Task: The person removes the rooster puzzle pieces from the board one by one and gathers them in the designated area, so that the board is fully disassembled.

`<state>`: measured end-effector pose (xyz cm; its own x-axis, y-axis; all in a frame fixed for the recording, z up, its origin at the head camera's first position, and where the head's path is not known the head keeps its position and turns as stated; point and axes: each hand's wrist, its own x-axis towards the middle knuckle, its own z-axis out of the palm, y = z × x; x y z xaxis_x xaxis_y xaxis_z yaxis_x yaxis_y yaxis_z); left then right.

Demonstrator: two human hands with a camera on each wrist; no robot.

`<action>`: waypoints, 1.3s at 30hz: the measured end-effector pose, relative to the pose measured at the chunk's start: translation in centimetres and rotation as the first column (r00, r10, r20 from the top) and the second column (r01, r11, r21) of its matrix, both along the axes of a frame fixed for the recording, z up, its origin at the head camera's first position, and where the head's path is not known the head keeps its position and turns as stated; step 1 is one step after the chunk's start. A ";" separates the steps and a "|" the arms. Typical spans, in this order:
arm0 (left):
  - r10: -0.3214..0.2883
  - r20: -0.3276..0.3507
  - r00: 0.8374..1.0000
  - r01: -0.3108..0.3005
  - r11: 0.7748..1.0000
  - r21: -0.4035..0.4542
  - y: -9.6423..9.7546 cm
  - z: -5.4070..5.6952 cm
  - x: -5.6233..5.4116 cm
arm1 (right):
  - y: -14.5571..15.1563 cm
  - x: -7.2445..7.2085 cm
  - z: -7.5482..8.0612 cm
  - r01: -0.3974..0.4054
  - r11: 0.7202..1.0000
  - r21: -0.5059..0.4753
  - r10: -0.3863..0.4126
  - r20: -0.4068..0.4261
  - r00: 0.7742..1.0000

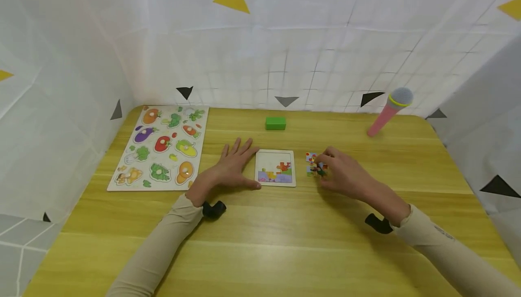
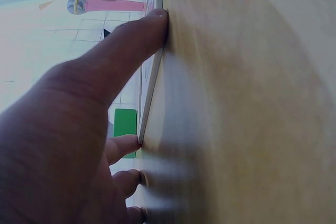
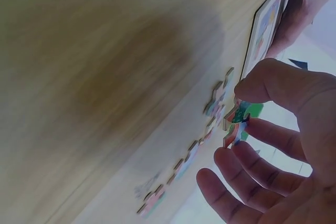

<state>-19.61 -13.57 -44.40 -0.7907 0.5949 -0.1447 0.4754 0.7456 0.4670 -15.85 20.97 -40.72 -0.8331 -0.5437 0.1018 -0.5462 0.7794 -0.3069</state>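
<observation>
My left hand (image 1: 228, 169) lies spread on the table, fingers straight, its thumb and index finger touching the left side of a small square puzzle tray (image 1: 268, 157). Joined jigsaw pieces (image 1: 277, 177) cover the lower and right parts of that tray; its upper left is bare. To the right, my right hand (image 1: 346, 175) pinches a jigsaw piece (image 3: 237, 114) with dark green and orange on it between thumb and index finger. It hovers over a group of loose jigsaw pieces (image 1: 311, 157), partly hidden beneath the fingers. In the right wrist view these loose pieces (image 3: 181, 167) lie flat on the table.
A wooden vegetable peg board (image 1: 203, 125) lies at the left of the table. Behind the tray sits a green block (image 1: 275, 123). A pink toy microphone (image 1: 384, 118) stands at the back right. White sheeting with triangles (image 1: 260, 53) hangs behind the table.
</observation>
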 end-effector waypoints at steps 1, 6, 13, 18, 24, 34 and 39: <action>0.000 0.001 1.000 0.000 1.000 0.003 0.0 0.0 0.0 | 0.2 0.0 0.0 0.001 1.000 0.003 -0.001 -0.003 1.000; 0.001 -0.003 1.000 -0.001 1.000 -0.002 0.0 -0.1 0.0 | 0.9 0.2 -0.1 0.012 1.000 0.027 -0.012 -0.008 1.000; -0.004 -0.014 1.000 0.004 1.000 -0.007 0.1 -0.1 -0.1 | 1.7 0.3 -0.5 0.026 0.999 0.041 -0.025 -0.019 1.000; -0.004 -0.013 1.000 0.004 1.000 -0.001 0.0 -0.1 -0.1 | 2.1 0.3 -0.7 0.031 0.999 0.033 -0.031 -0.012 0.999; -0.002 -0.006 1.000 0.002 1.000 -0.004 0.1 0.1 0.0 | 2.4 0.2 -0.8 0.029 0.999 0.028 -0.029 0.000 1.000; -0.008 -0.006 1.000 0.008 1.000 -0.005 0.1 0.1 0.0 | 2.3 -0.1 -1.3 0.011 1.000 0.025 -0.011 0.008 1.000; -0.008 -0.010 1.000 0.007 1.000 -0.004 0.0 -0.1 -0.1 | 2.3 -0.2 -1.3 0.016 0.999 0.035 -0.016 0.014 1.000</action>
<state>-19.69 -13.53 -44.47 -0.7876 0.6002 -0.1397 0.4855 0.7440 0.4591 -16.03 23.24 -42.05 -0.8429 -0.5334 0.0708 -0.5293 0.7983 -0.2874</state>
